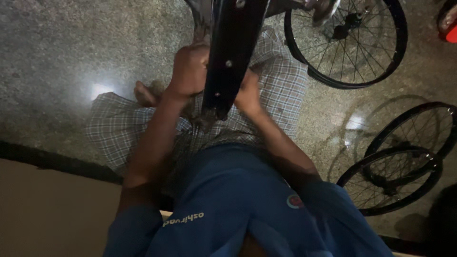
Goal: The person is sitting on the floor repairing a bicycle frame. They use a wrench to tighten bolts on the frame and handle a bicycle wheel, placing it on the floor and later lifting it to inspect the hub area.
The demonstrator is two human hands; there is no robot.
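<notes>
A black bicycle wheel rim [234, 43] stands edge-on over my lap, small holes showing along its face. My left hand [188, 71] grips the rim's left side, fingers wrapped around it. On the rim's right side, a little lower, my right hand [248, 93] is pressed against it, partly hidden behind the rim. I sit cross-legged on the floor in a checked cloth [116, 126] and a blue shirt [228, 200]. My bare foot [143, 95] shows at the left.
A spoked black wheel [381, 66] lies on the speckled stone floor at the top right. Two more black wheels [395, 178] overlap at the right. A red object [450, 26] sits at the top right corner. A beige surface [47, 209] fills the lower left.
</notes>
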